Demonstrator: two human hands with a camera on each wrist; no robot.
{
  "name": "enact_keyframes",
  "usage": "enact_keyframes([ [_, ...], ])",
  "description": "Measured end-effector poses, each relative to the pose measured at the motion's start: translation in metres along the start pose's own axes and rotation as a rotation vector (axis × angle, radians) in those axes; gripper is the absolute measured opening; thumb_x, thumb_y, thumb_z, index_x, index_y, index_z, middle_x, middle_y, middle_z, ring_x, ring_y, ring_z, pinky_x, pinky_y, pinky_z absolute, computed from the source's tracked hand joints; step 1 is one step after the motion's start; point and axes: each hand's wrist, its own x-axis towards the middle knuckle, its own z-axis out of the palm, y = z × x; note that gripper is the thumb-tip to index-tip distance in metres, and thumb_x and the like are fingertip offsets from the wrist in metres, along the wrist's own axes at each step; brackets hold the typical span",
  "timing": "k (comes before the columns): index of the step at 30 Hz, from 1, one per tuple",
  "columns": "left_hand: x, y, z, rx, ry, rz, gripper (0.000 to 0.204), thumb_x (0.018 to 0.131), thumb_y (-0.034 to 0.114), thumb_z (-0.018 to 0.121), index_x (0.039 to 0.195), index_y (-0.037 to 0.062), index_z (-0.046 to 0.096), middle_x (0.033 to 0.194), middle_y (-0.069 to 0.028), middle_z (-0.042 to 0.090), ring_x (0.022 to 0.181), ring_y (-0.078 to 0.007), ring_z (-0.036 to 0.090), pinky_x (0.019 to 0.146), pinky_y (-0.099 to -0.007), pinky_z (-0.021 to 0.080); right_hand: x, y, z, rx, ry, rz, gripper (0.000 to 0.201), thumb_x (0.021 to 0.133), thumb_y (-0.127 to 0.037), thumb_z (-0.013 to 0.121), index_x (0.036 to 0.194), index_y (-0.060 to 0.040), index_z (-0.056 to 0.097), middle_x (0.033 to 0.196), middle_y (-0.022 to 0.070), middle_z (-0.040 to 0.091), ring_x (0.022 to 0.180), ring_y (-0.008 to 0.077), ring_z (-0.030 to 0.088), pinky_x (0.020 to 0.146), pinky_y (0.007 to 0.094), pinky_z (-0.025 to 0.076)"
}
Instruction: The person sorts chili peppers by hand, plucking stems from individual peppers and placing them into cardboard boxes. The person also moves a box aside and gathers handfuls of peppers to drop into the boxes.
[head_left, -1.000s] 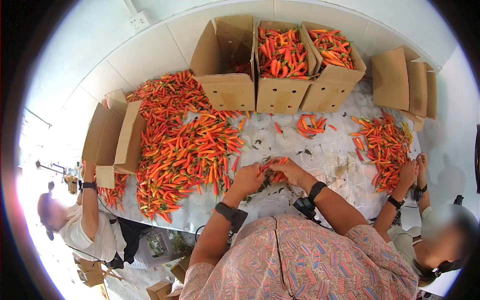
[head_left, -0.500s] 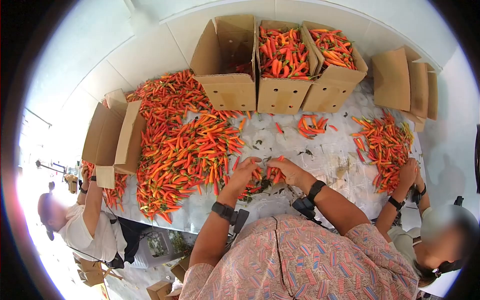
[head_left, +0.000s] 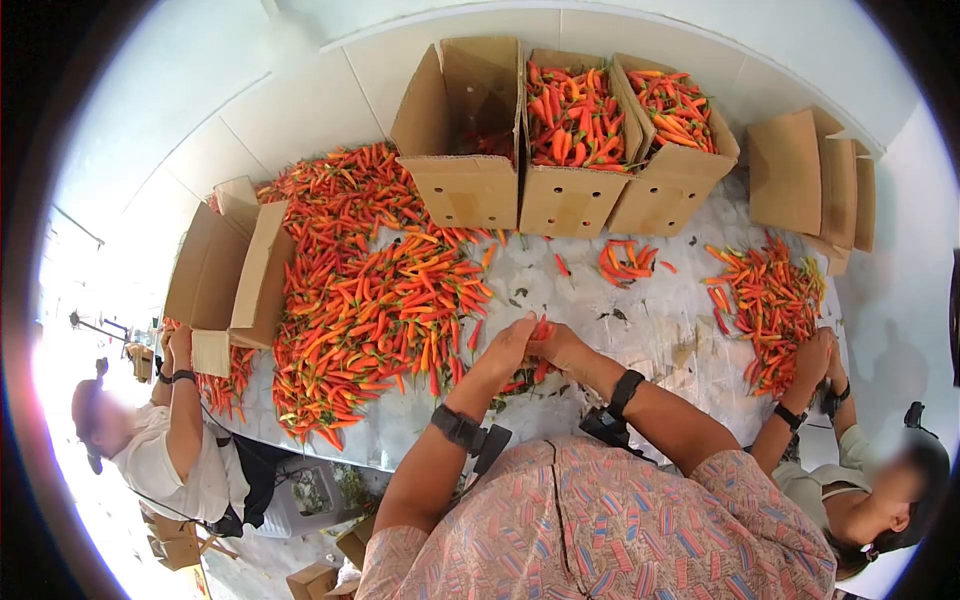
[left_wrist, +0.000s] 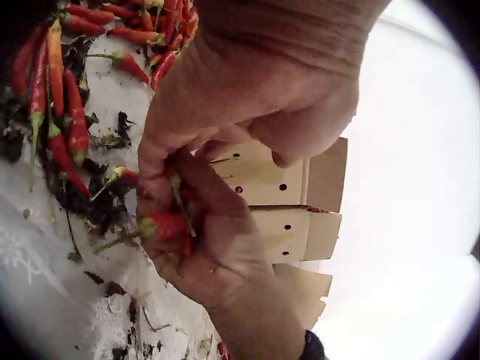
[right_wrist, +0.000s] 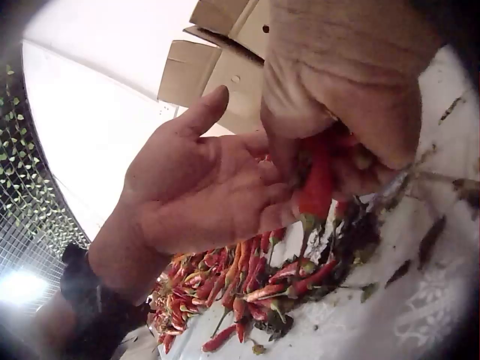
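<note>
My right hand [head_left: 563,346] curls round a few red chilies [right_wrist: 316,189]; their green stems stick out below its fingers. My left hand [head_left: 508,348] meets it from the left. In the right wrist view the left hand [right_wrist: 202,180] lies palm up, its fingers straight and its thumb apart, with its fingertips under the right hand and the chilies. The left wrist view shows a red chili [left_wrist: 163,226] with a long stem across the right palm. Loose chilies [left_wrist: 75,120] and dark dried scraps lie on the pale cover below.
A big chili heap [head_left: 370,310] spreads leftward. Behind stand a mostly unfilled carton [head_left: 460,190] and two cartons of chilies [head_left: 575,195]. A small cluster [head_left: 625,262] lies before them. People work at both ends, beside a left carton [head_left: 260,270] and a right pile [head_left: 765,300].
My hands worked together, parted slightly half a second ago, and now meet again over the table edge side. The head view has tilted slightly, so the cartons sit lower.
</note>
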Motion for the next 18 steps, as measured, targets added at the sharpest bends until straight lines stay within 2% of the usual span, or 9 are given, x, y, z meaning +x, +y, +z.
enact_keyframes([
  [3, -0.012, 0.008, 0.006, 0.046, 0.019, -0.001, 0.054, 0.089, 0.045, 0.039, 0.122, 0.002, 0.043, 0.111, -0.0093, 0.053, 0.098, -0.0198, 0.052, 0.076, -0.0354, 0.046, 0.001, 0.001, -0.001, 0.047, 0.021, -0.01, 0.013, 0.075, -0.016, 0.065, 0.08, -0.0056, 0.059, 0.064, 0.0024, 0.057, 0.048, 0.0106, 0.052, 0.039, 0.0229, 0.041],
  [7, -0.018, 0.003, -0.011, 0.073, 0.147, 0.069, 0.052, 0.09, 0.04, 0.04, 0.127, 0.0032, 0.04, 0.116, -0.0098, 0.051, 0.092, -0.0199, 0.056, 0.077, -0.0328, 0.046, -0.001, -0.016, -0.002, 0.034, 0.081, -0.021, 0.014, 0.075, -0.017, 0.065, 0.08, -0.005, 0.059, 0.063, 0.0023, 0.057, 0.047, 0.011, 0.052, 0.039, 0.0232, 0.042],
  [9, -0.028, 0.007, -0.028, 0.084, 0.189, 0.13, 0.048, 0.09, 0.037, 0.042, 0.124, 0.0035, 0.042, 0.112, -0.0084, 0.054, 0.086, -0.0185, 0.058, 0.074, -0.0303, 0.046, 0.005, -0.037, -0.004, 0.003, 0.065, -0.251, 0.015, 0.074, -0.019, 0.066, 0.078, -0.0062, 0.059, 0.065, 0.0021, 0.056, 0.05, 0.0099, 0.052, 0.039, 0.0241, 0.042],
  [11, -0.034, 0.006, -0.043, 0.115, 0.227, 0.126, 0.044, 0.09, 0.035, 0.044, 0.122, 0.0038, 0.045, 0.109, -0.0076, 0.055, 0.086, -0.0173, 0.058, 0.072, -0.0289, 0.045, 0.002, -0.091, 0.002, 0.07, -0.002, -0.272, 0.017, 0.074, -0.021, 0.066, 0.08, -0.0089, 0.056, 0.069, 0.0004, 0.054, 0.055, 0.0093, 0.052, 0.042, 0.0245, 0.044],
  [12, -0.036, 0.004, -0.05, 0.151, 0.262, 0.122, 0.041, 0.089, 0.032, 0.045, 0.119, 0.004, 0.047, 0.106, -0.0068, 0.057, 0.086, -0.0162, 0.058, 0.071, -0.0274, 0.045, 0.003, -0.121, 0.008, 0.127, -0.07, -0.407, 0.017, 0.075, -0.022, 0.065, 0.081, -0.0118, 0.053, 0.071, -0.0016, 0.051, 0.056, 0.0082, 0.05, 0.043, 0.0258, 0.045],
  [14, -0.038, -0.002, -0.059, 0.203, 0.299, 0.128, 0.037, 0.089, 0.03, 0.046, 0.116, 0.0039, 0.049, 0.103, -0.0055, 0.058, 0.085, -0.0155, 0.058, 0.069, -0.0265, 0.045, 0.008, -0.189, 0.023, 0.223, 0.02, -0.613, 0.016, 0.076, -0.022, 0.065, 0.079, -0.0134, 0.051, 0.069, -0.003, 0.048, 0.053, 0.0078, 0.047, 0.044, 0.0253, 0.046],
  [16, -0.037, -0.012, -0.064, 0.344, 0.404, 0.128, 0.034, 0.082, 0.024, 0.056, 0.106, -0.0002, 0.055, 0.096, -0.0084, 0.06, 0.074, -0.0163, 0.059, 0.063, -0.0282, 0.046, 0.036, -0.276, 0.022, 0.199, -0.016, -0.763, 0.026, 0.075, -0.017, 0.067, 0.09, -0.0037, 0.05, 0.08, 0.0028, 0.051, 0.057, 0.0143, 0.055, 0.047, 0.0309, 0.048],
  [17, -0.039, -0.015, -0.062, 0.346, 0.406, 0.126, 0.034, 0.082, 0.024, 0.056, 0.106, -0.0002, 0.055, 0.096, -0.0084, 0.06, 0.074, -0.0163, 0.059, 0.063, -0.0282, 0.046, 0.04, -0.293, 0.021, 0.11, 0.074, -0.77, 0.033, 0.073, -0.02, 0.069, 0.093, -0.0007, 0.051, 0.087, 0.0073, 0.055, 0.055, 0.02, 0.059, 0.05, 0.0321, 0.047],
  [18, -0.042, -0.019, -0.06, 0.619, 0.429, 0.228, 0.032, 0.079, 0.022, 0.058, 0.103, 0.0009, 0.057, 0.093, -0.0098, 0.061, 0.072, -0.0184, 0.059, 0.063, -0.03, 0.046, 0.036, -0.299, 0.023, -0.122, 0.403, -0.869, 0.038, 0.071, -0.022, 0.069, 0.094, 0.0029, 0.053, 0.082, 0.0093, 0.057, 0.057, 0.023, 0.059, 0.052, 0.0293, 0.046],
])
